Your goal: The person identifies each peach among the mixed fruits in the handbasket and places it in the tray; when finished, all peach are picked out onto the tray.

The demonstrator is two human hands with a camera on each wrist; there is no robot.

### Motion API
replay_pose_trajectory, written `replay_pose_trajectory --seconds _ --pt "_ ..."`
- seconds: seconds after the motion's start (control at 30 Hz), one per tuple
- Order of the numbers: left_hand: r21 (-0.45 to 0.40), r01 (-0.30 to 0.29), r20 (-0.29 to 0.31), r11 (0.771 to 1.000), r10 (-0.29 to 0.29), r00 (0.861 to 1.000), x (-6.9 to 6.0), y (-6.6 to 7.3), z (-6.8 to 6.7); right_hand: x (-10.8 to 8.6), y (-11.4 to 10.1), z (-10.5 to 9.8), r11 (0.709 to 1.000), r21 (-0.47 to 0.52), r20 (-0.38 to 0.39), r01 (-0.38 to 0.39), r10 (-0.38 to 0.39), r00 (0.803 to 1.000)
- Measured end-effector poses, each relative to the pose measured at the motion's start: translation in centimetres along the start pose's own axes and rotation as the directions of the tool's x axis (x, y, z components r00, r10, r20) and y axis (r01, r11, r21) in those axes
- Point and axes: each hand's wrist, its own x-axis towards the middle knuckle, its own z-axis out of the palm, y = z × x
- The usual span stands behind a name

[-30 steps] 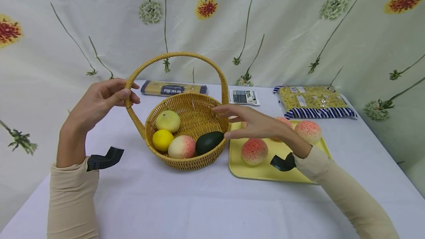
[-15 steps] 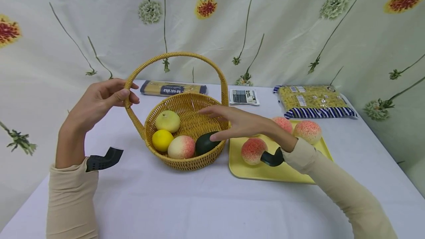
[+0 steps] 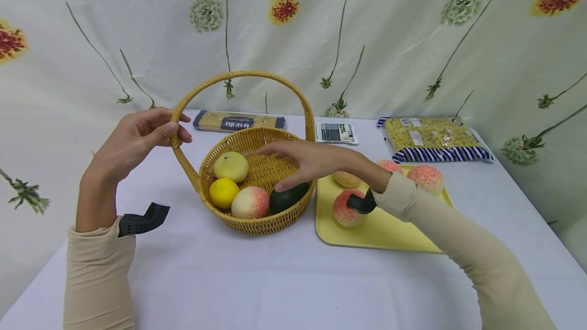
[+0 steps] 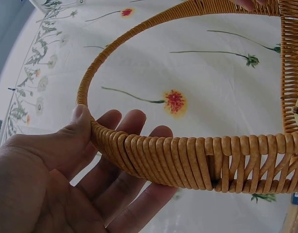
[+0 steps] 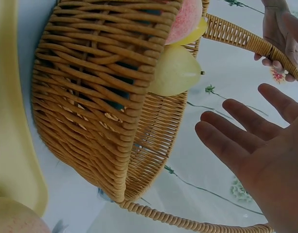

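My left hand [image 3: 130, 141] holds the left side of the handle [image 3: 247, 74] of a wicker basket [image 3: 257, 227], thumb on one side and fingers behind. The left wrist view shows that thumb and fingers around the woven handle [image 4: 153, 155]. Over the inside of the basket hovers my right hand [image 3: 307, 161], fingers spread and holding nothing. Beneath its thumb lies a dark green avocado [image 3: 288, 200]. A red-and-cream peach [image 3: 250, 202], a yellow lemon [image 3: 224, 193] and a pale green pear-like fruit [image 3: 231, 167] lie in the basket's left half.
Right of the basket, a yellow tray [image 3: 385, 233] bears several peach-like fruits [image 3: 426, 178], partly covered by the right arm. Behind stand a pasta bag [image 3: 431, 139], a small white packet [image 3: 337, 133] and a long pasta pack [image 3: 238, 121]. A flowered cloth hangs at the back.
My right hand has moved left, from the basket's right rim to above its inside, fingers still spread. The left hand keeps its hold on the handle, and the fruit stays put.
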Motion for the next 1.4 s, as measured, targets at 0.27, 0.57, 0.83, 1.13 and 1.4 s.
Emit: replay_pose_trajectory --seconds 0.27,0.57,0.83,1.13,1.4 --pt "0.0 -0.003 0.0 1.0 0.003 1.0 0.0 0.0 0.0 1.9 0.3 0.1 0.999 -0.048 0.065 0.012 -0.009 0.998" --pt "0.002 -0.001 -0.003 1.0 0.001 1.0 0.0 0.0 0.0 3.9 -0.1 0.2 0.995 -0.091 0.175 -0.038 0.054 0.983" --pt "0.003 -0.005 -0.004 1.0 0.005 1.0 0.0 0.0 0.0 5.3 -0.2 0.1 0.992 -0.084 0.26 -0.097 0.116 0.959" --pt "0.0 0.005 -0.001 1.0 -0.005 1.0 0.0 0.1 0.0 6.5 0.0 0.3 0.985 -0.084 0.299 -0.149 0.168 0.939" --pt "-0.001 0.0 -0.002 1.0 0.0 1.0 0.0 0.1 0.0 7.6 0.2 0.6 0.981 -0.112 0.361 -0.16 0.19 0.913"
